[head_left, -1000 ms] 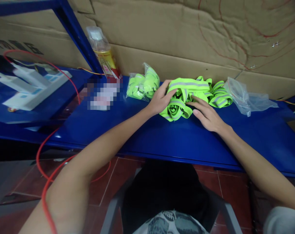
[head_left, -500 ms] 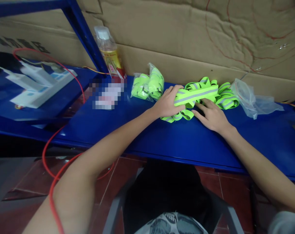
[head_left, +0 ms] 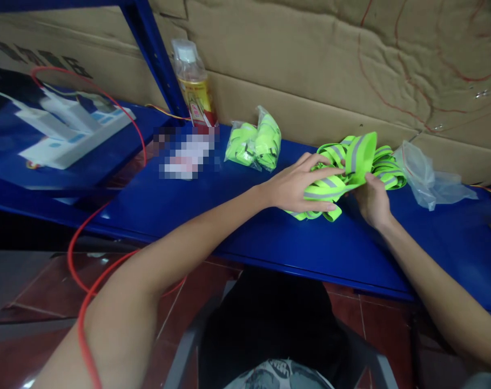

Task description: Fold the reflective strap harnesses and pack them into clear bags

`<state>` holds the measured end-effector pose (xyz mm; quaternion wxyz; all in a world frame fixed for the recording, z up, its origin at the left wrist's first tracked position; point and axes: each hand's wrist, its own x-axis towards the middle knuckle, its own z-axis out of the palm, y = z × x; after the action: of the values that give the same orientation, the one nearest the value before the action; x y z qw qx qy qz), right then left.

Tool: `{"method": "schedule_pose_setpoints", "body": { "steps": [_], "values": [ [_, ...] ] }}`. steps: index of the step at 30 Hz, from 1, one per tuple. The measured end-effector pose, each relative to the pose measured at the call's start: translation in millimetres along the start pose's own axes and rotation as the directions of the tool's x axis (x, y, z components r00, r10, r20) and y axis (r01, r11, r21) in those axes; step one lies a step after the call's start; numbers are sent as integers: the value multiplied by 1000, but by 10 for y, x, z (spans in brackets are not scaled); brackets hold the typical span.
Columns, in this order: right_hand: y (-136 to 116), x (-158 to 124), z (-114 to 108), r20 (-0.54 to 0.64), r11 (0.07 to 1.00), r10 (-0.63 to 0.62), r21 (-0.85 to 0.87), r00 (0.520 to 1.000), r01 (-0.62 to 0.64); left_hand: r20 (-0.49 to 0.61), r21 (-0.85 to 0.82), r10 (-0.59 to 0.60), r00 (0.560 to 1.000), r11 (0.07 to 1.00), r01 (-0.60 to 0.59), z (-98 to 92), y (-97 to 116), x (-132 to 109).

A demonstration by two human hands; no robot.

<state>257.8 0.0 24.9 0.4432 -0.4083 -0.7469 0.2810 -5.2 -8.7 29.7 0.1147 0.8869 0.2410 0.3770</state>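
A loose pile of neon-green reflective straps (head_left: 324, 189) with grey stripes lies on the blue table. My left hand (head_left: 296, 183) rests over the pile's left side, its fingers stretched and apart. At the right, my right hand (head_left: 375, 201) pinches a reflective strap (head_left: 361, 156) between thumb and fingers, and the strap's end stands raised above the pile. The fingers of that hand are partly hidden behind the strap. Close behind it lies a second bundle of green straps (head_left: 391, 168).
Two plastic-wrapped strap packs (head_left: 255, 141) lie left of the pile, near a bottle (head_left: 194, 84). A clear plastic bag (head_left: 421, 170) lies at the right. Cardboard (head_left: 286, 59) lines the back. A power strip (head_left: 71, 140) and red cable (head_left: 73, 259) are at left.
My right hand has closed on a strap and lifted its end upright. My left hand has slid right over the pile, and its fingers have spread. The view has shifted slightly.
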Motion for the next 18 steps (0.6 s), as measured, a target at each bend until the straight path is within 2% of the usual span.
{"method": "schedule_pose_setpoints", "body": {
  "steps": [2,4,9,11,13,18],
  "values": [
    [-73,0,49,-60,961,125,255,990,-106,37,-15,45,998,999,-44,-23,31,7],
    [-152,-13,78,-116,898,210,416,971,-145,58,-19,41,997,999,-40,-52,26,7],
    [-301,-18,28,-199,893,158,447,967,-54,121,-52,-144,982,987,151,-137,-113,-15],
    [-346,-7,-22,-214,874,156,484,964,-34,175,-40,-171,970,983,181,-163,-175,-22],
    [-384,-5,-66,-210,861,153,508,966,-26,189,-16,-164,968,985,170,-166,-206,-26],
    [-410,-60,-68,-95,857,197,499,976,-125,49,-11,-61,997,998,61,-61,-127,5]
  ]
}}
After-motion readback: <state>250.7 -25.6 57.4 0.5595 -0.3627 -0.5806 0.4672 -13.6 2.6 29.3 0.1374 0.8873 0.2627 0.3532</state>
